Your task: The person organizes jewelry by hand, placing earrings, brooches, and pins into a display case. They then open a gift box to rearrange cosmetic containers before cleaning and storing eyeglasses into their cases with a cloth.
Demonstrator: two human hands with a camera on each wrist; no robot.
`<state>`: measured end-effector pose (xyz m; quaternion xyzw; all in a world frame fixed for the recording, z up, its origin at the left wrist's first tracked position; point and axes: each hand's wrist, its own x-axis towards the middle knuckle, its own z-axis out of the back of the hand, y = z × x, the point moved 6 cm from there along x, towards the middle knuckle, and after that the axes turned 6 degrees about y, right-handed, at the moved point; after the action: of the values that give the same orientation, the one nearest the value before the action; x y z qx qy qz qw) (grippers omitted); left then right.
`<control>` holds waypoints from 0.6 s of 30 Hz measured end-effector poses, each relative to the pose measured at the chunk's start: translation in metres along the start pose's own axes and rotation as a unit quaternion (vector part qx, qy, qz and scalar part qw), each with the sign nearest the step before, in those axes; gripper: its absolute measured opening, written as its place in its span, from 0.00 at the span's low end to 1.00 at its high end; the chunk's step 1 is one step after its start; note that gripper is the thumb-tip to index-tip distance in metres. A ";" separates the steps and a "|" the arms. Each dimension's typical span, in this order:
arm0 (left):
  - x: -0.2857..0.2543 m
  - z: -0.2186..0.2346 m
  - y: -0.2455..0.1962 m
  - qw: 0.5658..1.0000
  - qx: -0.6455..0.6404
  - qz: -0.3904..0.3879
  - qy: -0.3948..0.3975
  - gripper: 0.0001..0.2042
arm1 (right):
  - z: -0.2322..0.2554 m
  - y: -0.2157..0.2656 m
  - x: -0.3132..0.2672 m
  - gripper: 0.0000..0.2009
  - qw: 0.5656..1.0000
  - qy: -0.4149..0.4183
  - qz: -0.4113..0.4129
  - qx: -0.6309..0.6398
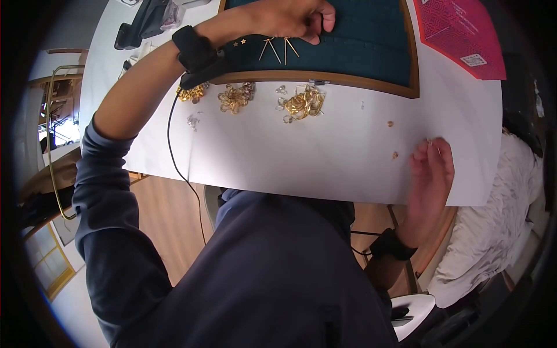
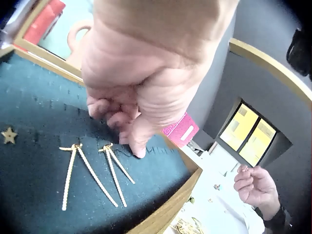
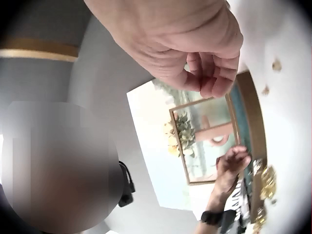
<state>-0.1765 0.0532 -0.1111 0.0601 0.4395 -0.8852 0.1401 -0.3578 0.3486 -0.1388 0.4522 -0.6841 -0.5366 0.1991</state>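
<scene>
Over the dark green lined tray (image 1: 360,55), my left hand (image 1: 296,17) is held low with curled fingers; nothing shows between them. In the left wrist view, the thumb of my left hand (image 2: 141,92) is beside the top of a gold two-bar earring (image 2: 117,170), and a similar earring (image 2: 73,178) hangs to its left. A gold star (image 2: 9,135) lies farther left. My right hand (image 1: 432,174) is raised at the table's right side, thumb and fingertips pinched together on a tiny light piece, too small to identify. Two small gold pieces (image 1: 390,123) lie nearby.
Along the tray's wooden front edge (image 1: 348,81) lie piles of gold pieces (image 1: 304,104), looped gold pieces (image 1: 233,100) and small clear pieces (image 1: 192,122). A pink packet (image 1: 464,40) is at the back right. A black cable (image 1: 170,136) runs down from the left wrist.
</scene>
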 end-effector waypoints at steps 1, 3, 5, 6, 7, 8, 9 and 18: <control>0.001 0.000 0.003 1.000 -0.006 -0.004 -0.001 0.05 | -0.016 0.001 0.007 0.06 0.998 0.014 -0.037 0.058; 0.003 0.000 0.008 1.000 -0.016 -0.011 -0.004 0.06 | -0.054 0.005 0.033 0.07 0.986 0.112 -0.075 0.094; 0.003 0.004 0.011 0.998 -0.064 0.003 -0.013 0.07 | -0.089 0.006 0.062 0.07 0.977 0.167 -0.106 0.081; 0.003 0.008 0.013 0.996 -0.085 0.010 -0.019 0.08 | -0.101 0.004 0.080 0.08 0.966 0.218 -0.119 0.065; 0.002 0.014 0.017 0.996 -0.084 0.000 -0.041 0.08 | -0.112 0.000 0.095 0.09 0.953 0.268 -0.135 0.049; 0.001 0.021 0.024 0.995 -0.082 -0.011 -0.064 0.08 | -0.118 -0.002 0.110 0.09 0.955 0.274 -0.117 -0.013; 0.000 0.027 0.029 0.993 -0.081 -0.022 -0.088 0.09 | -0.126 -0.005 0.124 0.08 0.952 0.278 -0.100 -0.076; 0.003 0.012 0.036 0.946 -0.260 0.010 -0.192 0.08 | -0.159 -0.053 0.199 0.13 0.922 0.318 -0.112 -0.188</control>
<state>-0.1682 0.0230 -0.1317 -0.1449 0.6190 -0.7332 0.2416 -0.3178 0.0945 -0.1749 0.6267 -0.4163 -0.5020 0.4266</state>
